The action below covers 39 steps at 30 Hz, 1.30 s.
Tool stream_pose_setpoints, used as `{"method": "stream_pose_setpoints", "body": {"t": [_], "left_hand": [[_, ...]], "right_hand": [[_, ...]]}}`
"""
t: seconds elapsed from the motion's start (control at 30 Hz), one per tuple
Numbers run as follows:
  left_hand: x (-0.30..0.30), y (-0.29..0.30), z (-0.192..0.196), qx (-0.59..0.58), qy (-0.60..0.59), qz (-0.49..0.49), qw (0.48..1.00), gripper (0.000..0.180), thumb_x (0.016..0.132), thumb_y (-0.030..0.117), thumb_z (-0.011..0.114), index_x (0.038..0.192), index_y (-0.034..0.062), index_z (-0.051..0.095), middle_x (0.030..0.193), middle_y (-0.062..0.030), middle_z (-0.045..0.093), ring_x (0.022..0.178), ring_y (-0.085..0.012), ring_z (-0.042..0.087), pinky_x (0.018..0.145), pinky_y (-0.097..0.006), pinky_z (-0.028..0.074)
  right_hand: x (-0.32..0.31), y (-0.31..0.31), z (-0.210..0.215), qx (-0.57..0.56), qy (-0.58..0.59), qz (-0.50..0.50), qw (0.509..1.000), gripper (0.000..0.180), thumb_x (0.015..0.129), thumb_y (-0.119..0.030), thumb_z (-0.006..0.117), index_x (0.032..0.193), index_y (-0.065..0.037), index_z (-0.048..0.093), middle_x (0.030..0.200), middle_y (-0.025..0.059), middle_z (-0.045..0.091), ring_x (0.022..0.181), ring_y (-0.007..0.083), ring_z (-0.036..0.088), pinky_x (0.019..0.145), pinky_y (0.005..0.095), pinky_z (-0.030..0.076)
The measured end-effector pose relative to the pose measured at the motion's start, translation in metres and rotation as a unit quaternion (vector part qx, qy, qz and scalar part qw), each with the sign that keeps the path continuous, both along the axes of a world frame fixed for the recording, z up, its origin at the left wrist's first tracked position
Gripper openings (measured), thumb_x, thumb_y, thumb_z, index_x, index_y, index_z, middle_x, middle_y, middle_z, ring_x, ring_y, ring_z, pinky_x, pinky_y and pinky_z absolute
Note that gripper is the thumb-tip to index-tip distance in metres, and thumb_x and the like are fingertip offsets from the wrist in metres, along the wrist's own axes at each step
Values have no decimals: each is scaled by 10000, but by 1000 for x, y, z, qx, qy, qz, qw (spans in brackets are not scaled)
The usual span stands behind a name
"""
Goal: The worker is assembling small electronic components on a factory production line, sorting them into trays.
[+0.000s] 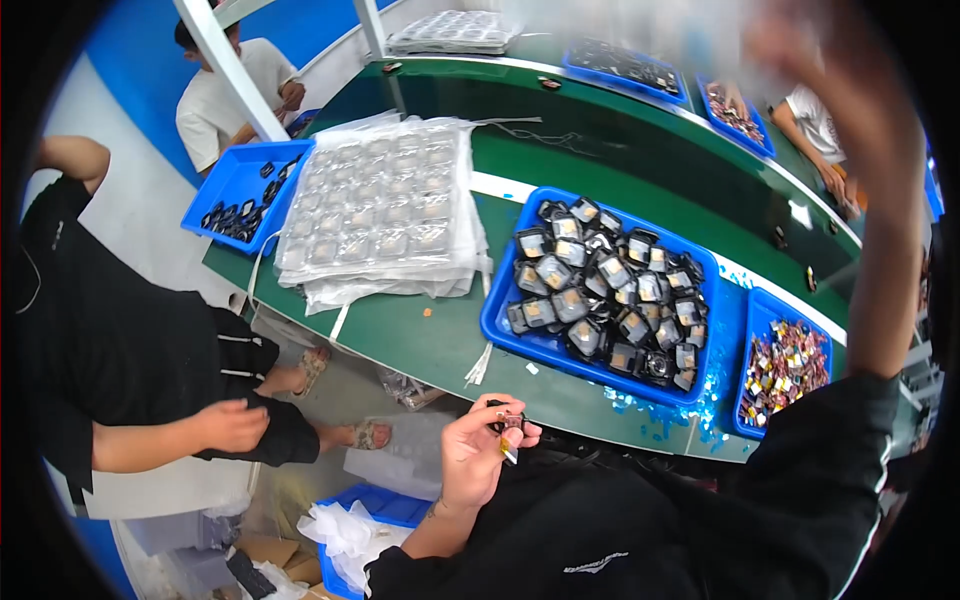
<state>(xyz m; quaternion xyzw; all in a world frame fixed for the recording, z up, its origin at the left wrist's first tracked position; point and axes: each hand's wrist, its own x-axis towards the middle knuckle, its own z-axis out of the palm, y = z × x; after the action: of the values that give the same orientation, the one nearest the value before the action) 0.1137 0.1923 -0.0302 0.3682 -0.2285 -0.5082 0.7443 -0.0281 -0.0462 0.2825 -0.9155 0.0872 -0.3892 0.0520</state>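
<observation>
Blue plastic bin (500, 318) on the green conveyor table (420, 335) is heaped with small black parts (610, 290); a smaller blue tray (756, 312) beside it holds colourful bits (785, 365). Left hand (478, 455) pinches one small black component (510, 421) just below the table's edge. Right hand (800, 40) is raised and blurred; its grip cannot be told.

Green bench (430, 335) (curved) bears blue trays (497, 310), bagged stacks (385, 205).

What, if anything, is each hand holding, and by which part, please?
The left hand pinches a small black component by its edges between the fingers. The raised right hand is too blurred to tell.
</observation>
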Motion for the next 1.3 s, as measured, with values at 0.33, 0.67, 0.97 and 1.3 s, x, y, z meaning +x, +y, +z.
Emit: {"method": "stream_pose_setpoints", "body": {"t": [0.33,0.67,0.97,1.3], "left_hand": [[-37,-24,18,-11,-26,-49,998,224,859,-26,665,1082,-43,653,1148,-194,546,795,-272,696,696,-366,631],[-64,-59,27,-28,-191,-68,979,236,814,-140,657,1044,-89,680,1149,-186,546,897,-229,674,796,-313,594],[-61,-62,35,-53,-187,-97,976,217,787,-136,693,995,-76,698,1092,-193,557,869,-250,694,770,-308,618],[-63,-53,29,25,-111,-100,989,205,827,-125,659,1029,-94,673,1101,-200,552,882,-256,685,756,-323,627]], "right_hand": [[-110,20,-240,-3,157,-44,987,270,639,-136,798,866,-114,652,816,5,568,873,203,608,1020,527,373],[-132,8,-236,188,176,-20,966,412,694,-420,785,954,-111,703,989,17,602,1053,251,574,1063,580,299],[-117,-11,-226,177,171,-74,966,223,669,-6,765,858,-79,673,836,38,537,899,252,585,984,492,387],[-86,-20,-240,135,299,42,944,73,684,-85,631,715,-34,672,713,43,540,798,208,597,918,367,428]]}}
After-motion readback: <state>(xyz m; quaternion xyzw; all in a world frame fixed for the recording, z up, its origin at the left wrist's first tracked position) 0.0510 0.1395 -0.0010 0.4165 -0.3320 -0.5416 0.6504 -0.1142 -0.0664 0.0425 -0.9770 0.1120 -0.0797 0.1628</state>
